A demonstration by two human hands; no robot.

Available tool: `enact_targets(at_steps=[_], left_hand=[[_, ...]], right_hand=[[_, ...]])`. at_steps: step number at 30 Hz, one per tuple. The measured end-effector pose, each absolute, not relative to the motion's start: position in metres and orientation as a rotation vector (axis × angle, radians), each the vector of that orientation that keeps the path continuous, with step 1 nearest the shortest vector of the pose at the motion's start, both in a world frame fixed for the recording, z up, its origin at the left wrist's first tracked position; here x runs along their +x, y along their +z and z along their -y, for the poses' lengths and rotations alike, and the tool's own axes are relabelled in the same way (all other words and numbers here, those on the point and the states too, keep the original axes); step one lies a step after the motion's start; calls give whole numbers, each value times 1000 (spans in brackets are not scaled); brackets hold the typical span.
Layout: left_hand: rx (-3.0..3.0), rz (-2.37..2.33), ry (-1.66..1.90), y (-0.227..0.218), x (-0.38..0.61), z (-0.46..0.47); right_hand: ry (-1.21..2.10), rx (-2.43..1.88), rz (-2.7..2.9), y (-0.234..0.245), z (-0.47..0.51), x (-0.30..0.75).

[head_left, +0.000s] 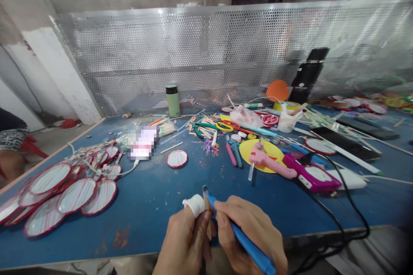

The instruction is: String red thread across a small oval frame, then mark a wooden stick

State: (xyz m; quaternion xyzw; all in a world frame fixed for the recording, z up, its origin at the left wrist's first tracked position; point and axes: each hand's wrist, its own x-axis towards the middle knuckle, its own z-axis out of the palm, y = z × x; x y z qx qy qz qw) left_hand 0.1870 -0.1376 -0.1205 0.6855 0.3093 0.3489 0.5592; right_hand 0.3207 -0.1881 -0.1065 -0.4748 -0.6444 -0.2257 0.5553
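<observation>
My left hand [185, 240] is closed at the table's front edge, pinching a flat wooden stick [209, 230]. A white wrap [194, 204] covers one of its fingers. Close beside it, my right hand [250, 234] grips a long blue pen-shaped tool [247, 245]. The tool's narrow end, with a small dark tip, is up against the stick's upper end; whether they touch I cannot tell. A round red-rimmed disc [177, 159] lies on the blue table [151, 227] beyond my hands.
Red-rimmed discs [77, 195] are heaped at left beside a phone [144, 142] on a cable. At right lie a pink glue gun [271, 161], a purple device [311, 172] and black cords. Behind stand a green bottle [173, 102], a black flask [306, 78] and a perforated metal panel [200, 53].
</observation>
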Motion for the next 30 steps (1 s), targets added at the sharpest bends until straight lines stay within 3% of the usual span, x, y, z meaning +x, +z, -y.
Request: enact_targets(at_steps=[30], left_hand=[[1633, -727, 823, -121, 186, 137]], right_hand=[[-552, -1147, 1489, -104, 189, 320]])
